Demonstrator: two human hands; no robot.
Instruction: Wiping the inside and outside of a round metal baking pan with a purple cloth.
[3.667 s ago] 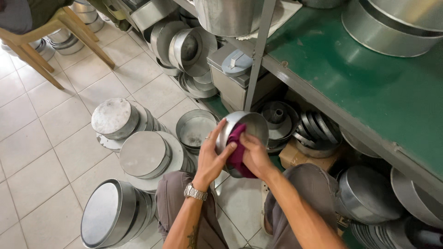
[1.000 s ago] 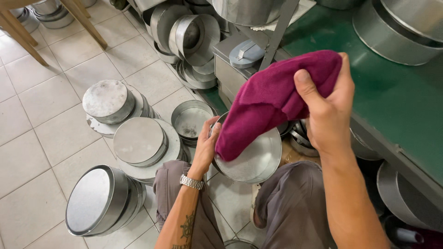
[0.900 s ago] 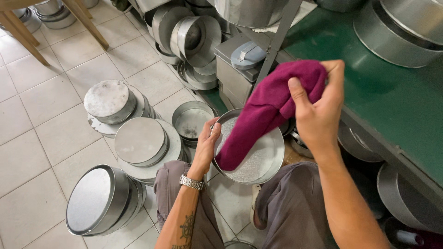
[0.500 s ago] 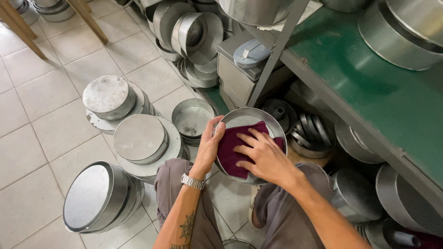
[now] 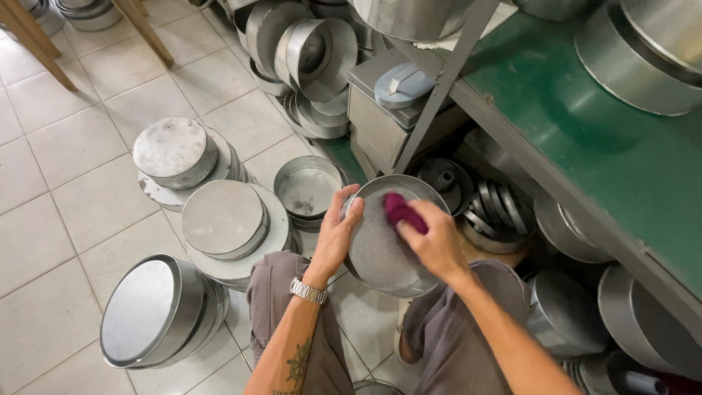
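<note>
Head view: fingers (image 5: 349,216) grip round pan (image 5: 380,252), cloth (image 5: 404,211) bunched in right hand (image 5: 437,245), pan stacks (image 5: 219,219) crowding floor

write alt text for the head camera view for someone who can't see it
Seen from above, a seated person's left hand steadies a round metal pan by its rim while the right hand presses a magenta cloth inside it. Stacks of similar pans stand on the tiled floor beside a green shelf.

Left hand (image 5: 338,234) grips the rim of a round pan (image 5: 387,238); right hand (image 5: 435,241) presses a magenta cloth (image 5: 401,210) inside it. Stacked pans (image 5: 219,219) on floor.
</note>
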